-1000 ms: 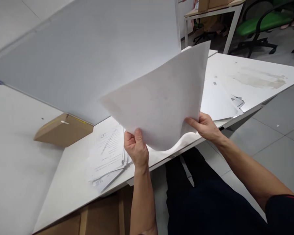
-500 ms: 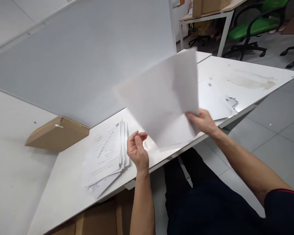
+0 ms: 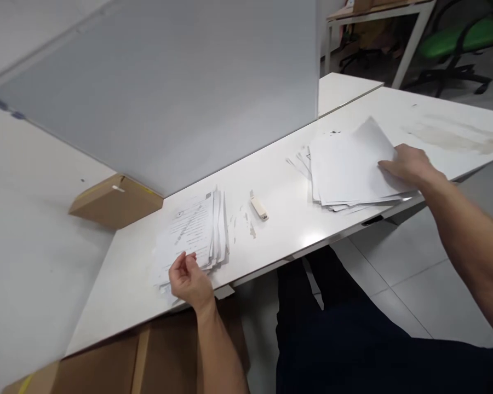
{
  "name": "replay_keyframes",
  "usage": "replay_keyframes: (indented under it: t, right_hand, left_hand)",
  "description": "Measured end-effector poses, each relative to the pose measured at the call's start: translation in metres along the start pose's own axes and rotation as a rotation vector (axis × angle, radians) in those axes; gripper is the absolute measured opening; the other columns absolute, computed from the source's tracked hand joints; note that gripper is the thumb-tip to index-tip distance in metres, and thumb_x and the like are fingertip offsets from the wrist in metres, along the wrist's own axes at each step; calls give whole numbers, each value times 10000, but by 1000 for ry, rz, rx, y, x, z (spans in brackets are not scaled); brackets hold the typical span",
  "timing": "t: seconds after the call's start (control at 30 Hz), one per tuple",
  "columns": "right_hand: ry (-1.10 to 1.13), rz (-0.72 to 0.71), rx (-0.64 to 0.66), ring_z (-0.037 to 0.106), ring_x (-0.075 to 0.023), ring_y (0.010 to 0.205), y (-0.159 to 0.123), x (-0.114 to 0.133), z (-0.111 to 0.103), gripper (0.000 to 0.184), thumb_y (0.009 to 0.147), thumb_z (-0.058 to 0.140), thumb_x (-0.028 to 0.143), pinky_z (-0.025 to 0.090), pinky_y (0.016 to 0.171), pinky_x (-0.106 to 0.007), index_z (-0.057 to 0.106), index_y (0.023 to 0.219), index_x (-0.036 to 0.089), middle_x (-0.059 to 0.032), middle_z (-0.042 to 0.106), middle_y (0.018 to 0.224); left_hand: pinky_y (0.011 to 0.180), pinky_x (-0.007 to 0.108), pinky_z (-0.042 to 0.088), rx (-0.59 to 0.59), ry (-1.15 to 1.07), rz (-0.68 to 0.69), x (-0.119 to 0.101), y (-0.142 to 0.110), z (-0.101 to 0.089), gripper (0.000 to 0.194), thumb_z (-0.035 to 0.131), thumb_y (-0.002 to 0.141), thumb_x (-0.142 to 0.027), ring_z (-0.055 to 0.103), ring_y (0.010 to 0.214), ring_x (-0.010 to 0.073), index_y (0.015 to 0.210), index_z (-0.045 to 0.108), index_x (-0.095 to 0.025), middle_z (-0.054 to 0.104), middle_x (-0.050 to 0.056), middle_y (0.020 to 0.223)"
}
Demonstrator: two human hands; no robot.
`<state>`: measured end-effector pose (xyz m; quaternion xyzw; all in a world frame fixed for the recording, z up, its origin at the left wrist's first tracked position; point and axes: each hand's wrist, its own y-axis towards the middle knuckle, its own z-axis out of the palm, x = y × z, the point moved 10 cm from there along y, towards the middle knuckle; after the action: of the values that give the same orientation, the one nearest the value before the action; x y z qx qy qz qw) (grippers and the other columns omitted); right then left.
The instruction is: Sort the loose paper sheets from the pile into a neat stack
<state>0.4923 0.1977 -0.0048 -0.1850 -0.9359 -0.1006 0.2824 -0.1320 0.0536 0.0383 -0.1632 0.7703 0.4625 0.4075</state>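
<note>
My right hand [image 3: 408, 164] grips the right edge of a blank white sheet of paper [image 3: 349, 169], thumb on top. That sheet lies over a loose pile of papers on the right part of the white table, its far corner raised. My left hand [image 3: 191, 282] is empty, its fingers loosely curled over the near edge of a stack of printed papers [image 3: 193, 230]. The stack's sheets are uneven along the right side. Between the two piles lies a small cream-coloured stapler-like object [image 3: 258, 208].
A large grey-white board [image 3: 213, 82] stands along the back of the white table [image 3: 287, 219]. A cardboard box [image 3: 117, 202] sits by the wall at left, more cardboard [image 3: 102, 355] below the table. A green chair [image 3: 464, 41] is at the far right.
My right hand has carried the sheet from mid-air rightward and down onto the right pile. My left hand has moved left and nearer to me, over the printed stack. The stapler-like object is now uncovered.
</note>
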Motion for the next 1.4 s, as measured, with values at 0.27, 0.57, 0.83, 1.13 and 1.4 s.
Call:
replay_keyframes:
  t: [0.27, 0.57, 0.83, 1.13, 1.4]
  right_hand:
    - [-55, -259, -97, 557, -299, 977, -74, 98, 15, 472, 882, 470, 350, 474, 803, -494, 438, 1274, 90, -196, 546, 1128]
    - [324, -799, 356, 610, -180, 760, -209, 212, 131, 311, 908, 399, 233, 526, 691, -348, 509, 1191, 169, -116, 576, 1081]
    - [323, -881, 411, 596, -213, 890, -240, 230, 155, 273, 914, 377, 222, 517, 715, -350, 518, 1144, 181, -107, 593, 1052]
    - [579, -638, 584, 594, -178, 768, -236, 228, 156, 277, 909, 403, 355, 503, 694, -337, 576, 1058, 198, -77, 620, 933]
    - [1076, -45, 1102, 633, -154, 740, -250, 232, 191, 418, 835, 473, 514, 533, 698, -295, 571, 1020, 152, -76, 647, 945]
  left_hand:
    - [1014, 418, 361, 562, 500, 187, 37, 0, 25, 416, 600, 751, -409, 471, 1162, 248, 1100, 597, -182, 563, 109, 1197]
    - [986, 384, 390, 605, 444, 238, 35, -5, 31, 357, 606, 747, -443, 512, 1100, 221, 1011, 647, -205, 596, 82, 1135]
    - [924, 369, 421, 635, 348, 209, 42, 4, 27, 280, 540, 791, -427, 543, 1033, 198, 926, 665, -216, 647, 59, 1031]
    - [776, 306, 442, 410, 376, 260, -15, -5, 14, 173, 429, 857, -272, 553, 840, 166, 882, 570, -176, 599, 50, 850]
    - [866, 390, 427, 885, 180, 785, -136, -143, 66, 130, 443, 833, -110, 550, 954, 214, 917, 527, -163, 605, 85, 887]
